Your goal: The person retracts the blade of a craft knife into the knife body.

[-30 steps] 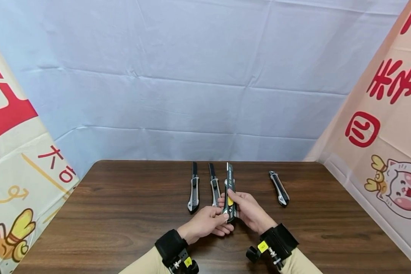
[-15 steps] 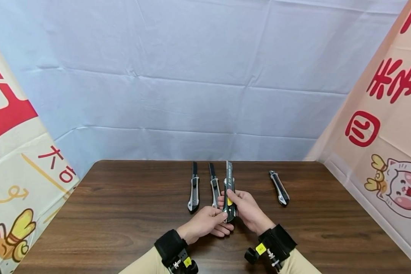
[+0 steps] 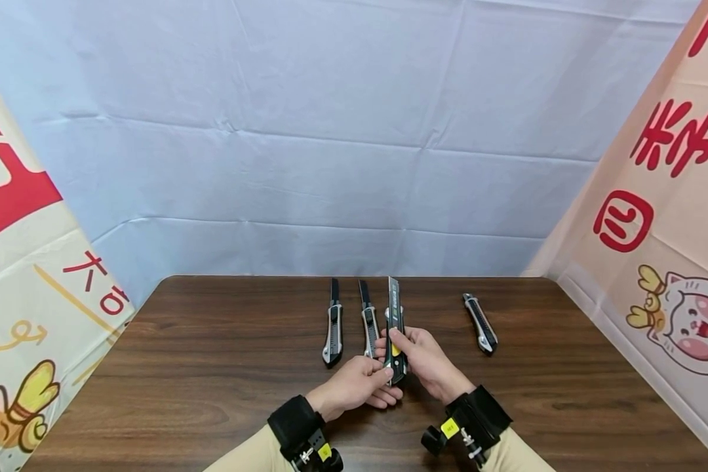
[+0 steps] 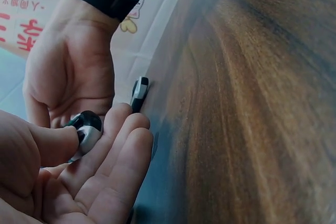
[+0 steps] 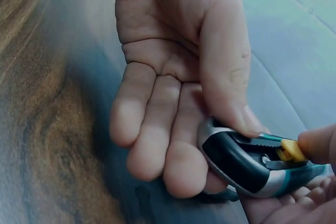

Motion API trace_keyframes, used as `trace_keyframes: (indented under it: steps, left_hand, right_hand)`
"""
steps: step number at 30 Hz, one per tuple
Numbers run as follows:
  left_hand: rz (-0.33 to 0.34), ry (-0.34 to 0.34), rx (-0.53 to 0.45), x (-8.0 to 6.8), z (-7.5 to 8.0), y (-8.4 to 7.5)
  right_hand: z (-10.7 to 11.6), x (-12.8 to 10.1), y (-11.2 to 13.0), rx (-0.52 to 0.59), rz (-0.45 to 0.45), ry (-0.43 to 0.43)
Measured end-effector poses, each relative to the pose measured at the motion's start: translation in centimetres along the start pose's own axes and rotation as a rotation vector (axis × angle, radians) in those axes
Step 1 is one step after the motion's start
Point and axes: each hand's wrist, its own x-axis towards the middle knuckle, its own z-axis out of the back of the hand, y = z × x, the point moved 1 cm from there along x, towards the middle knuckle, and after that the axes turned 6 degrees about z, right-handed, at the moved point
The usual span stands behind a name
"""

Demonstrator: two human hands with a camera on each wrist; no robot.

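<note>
Both hands hold one black, silver and green utility knife [image 3: 394,308], its long front end pointing to the back of the table. My left hand [image 3: 349,387] pinches the butt end between thumb and index finger. The other left fingers stretch out loosely beneath. My right hand [image 3: 431,360] grips the handle farther up, thumb on or against the yellow slider [image 5: 290,150], fingers behind. Silver edges show on both sides of the knife in the head view; whether they belong to another knife behind, I cannot tell. The left wrist view shows only the butt [image 4: 90,134].
Two similar utility knives lie left of the held one on the brown table [image 3: 212,367]: one farther left [image 3: 333,331], one closer [image 3: 370,324], partly covered by fingers. Another knife [image 3: 480,324] lies slanted at the right. A pale blue cloth [image 3: 330,164] hangs behind.
The held knife's tip has shifted slightly up and left, and less of the yellow slider shows beside my right thumb. Both hands keep their hold; the knives on the table lie still.
</note>
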Motion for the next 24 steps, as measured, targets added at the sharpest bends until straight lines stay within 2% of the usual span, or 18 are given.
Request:
trace_keyframes:
  steps: [24]
  left_hand:
    - [-0.002, -0.001, -0.002, -0.15, 0.12, 0.03]
  right_hand:
    - [-0.13, -0.25, 0.42, -0.001, 0.011, 0.051]
